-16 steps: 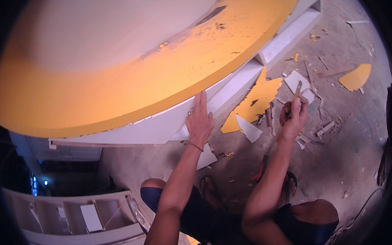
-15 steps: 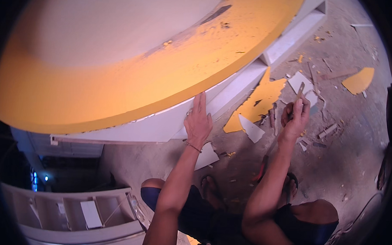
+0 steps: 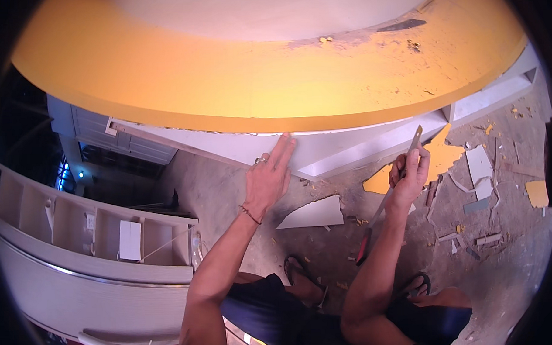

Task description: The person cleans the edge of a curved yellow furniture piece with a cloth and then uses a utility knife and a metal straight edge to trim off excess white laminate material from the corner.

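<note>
A large curved counter has a yellow top (image 3: 224, 83) with a thick yellow edge. Beneath that edge is a white side panel (image 3: 226, 144). My left hand (image 3: 266, 180) lies with fingers stretched out against the white panel, its fingertips just under the yellow edge. Closed in a fist, my right hand (image 3: 409, 179) grips a long narrow metal blade (image 3: 416, 137) partway along. The blade's tip points up toward the counter edge, close below it. Its other end runs down to a red and black handle (image 3: 364, 245). Whether the tip touches the panel I cannot tell.
Torn yellow sheet (image 3: 442, 154), white offcuts (image 3: 314, 212) and wood scraps (image 3: 488, 239) litter the floor on the right. A pale curved cabinet with open compartments (image 3: 105, 230) stands at left. My sandalled feet (image 3: 301, 272) are below the counter.
The view has turned, so the counter edge now runs more level across it. My left hand still rests against the panel. My right hand, holding the blade, is nearer the counter edge.
</note>
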### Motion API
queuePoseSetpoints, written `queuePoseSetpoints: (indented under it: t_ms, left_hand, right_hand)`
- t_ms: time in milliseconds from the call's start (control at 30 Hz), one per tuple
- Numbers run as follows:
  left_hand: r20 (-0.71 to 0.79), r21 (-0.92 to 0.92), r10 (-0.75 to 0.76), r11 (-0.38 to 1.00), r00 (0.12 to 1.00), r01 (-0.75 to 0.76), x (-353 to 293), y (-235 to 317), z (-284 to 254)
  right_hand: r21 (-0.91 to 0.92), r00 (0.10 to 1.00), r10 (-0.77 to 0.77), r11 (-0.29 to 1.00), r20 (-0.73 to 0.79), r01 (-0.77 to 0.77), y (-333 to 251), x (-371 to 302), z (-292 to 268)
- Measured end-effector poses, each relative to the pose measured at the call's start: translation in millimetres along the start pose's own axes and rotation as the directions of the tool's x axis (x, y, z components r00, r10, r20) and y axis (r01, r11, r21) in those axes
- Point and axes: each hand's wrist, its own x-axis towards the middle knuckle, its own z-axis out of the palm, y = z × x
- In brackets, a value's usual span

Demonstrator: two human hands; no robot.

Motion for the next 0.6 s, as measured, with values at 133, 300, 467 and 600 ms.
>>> queuePoseSetpoints:
  t_ms: [133, 300, 467, 600]
  left_hand:
    - [-0.372, -0.160, -0.001, 0.985, 0.928, -0.063, -24.0, -43.0, -2.9]
    - [-0.596, -0.606, -0.665, 0.741, 0.451, 0.290, -8.9, -94.1, -5.0]
    - [-0.362, -0.926, -0.783, 0.365, 0.506, -0.099, -2.2, -124.1, 9.6]
    - [-0.300, -0.951, -0.838, 0.298, 0.455, -0.077, -4.7, -129.1, 16.3]
  right_hand:
    - [-0.139, 0.972, 0.072, 0.989, 0.225, -0.042, 5.1, -26.4, 38.9]
    - [-0.275, 0.796, 0.012, 0.941, 0.605, 0.195, 38.4, -86.0, 103.4]
    - [-0.377, 0.641, 0.176, 0.907, 0.747, 0.190, 44.6, -147.5, 159.0]
    - [-0.424, 0.572, 0.185, 0.848, 0.799, 0.319, 51.1, -154.7, 184.6]
